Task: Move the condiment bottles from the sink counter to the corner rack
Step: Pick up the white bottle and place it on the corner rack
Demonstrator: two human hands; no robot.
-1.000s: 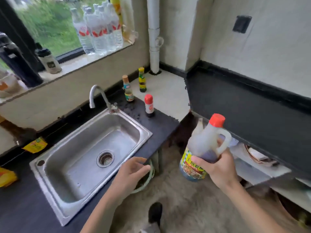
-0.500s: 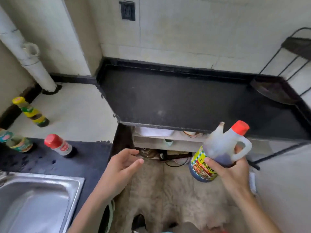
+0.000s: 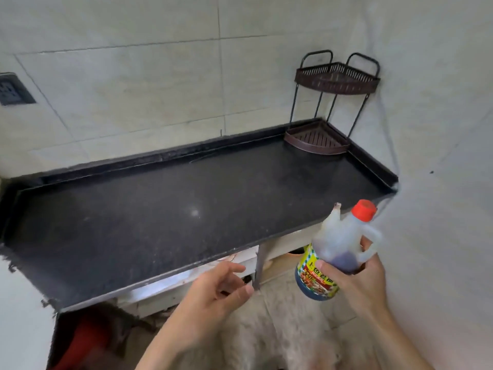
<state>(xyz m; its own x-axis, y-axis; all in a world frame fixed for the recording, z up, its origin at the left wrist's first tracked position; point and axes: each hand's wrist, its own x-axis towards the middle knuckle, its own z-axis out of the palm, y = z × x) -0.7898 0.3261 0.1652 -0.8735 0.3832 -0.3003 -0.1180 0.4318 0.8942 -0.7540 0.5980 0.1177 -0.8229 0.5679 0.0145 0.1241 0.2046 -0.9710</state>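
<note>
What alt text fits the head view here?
The right hand holds a red-capped sauce bottle by its handle, in front of a bare black counter. The left hand is open and holds nothing. A two-tier corner rack stands at the counter's far right.

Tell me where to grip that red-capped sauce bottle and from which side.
Grip the sauce bottle at its looped side handle, coming in from the right, as the right hand does now. The handle sits just under the red cap and faces right, away from the small spout; the body is wide.

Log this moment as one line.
right hand: holds sauce bottle, upright | left hand: empty, open | corner rack: both shelves bare | bottle: not yet placed
</note>
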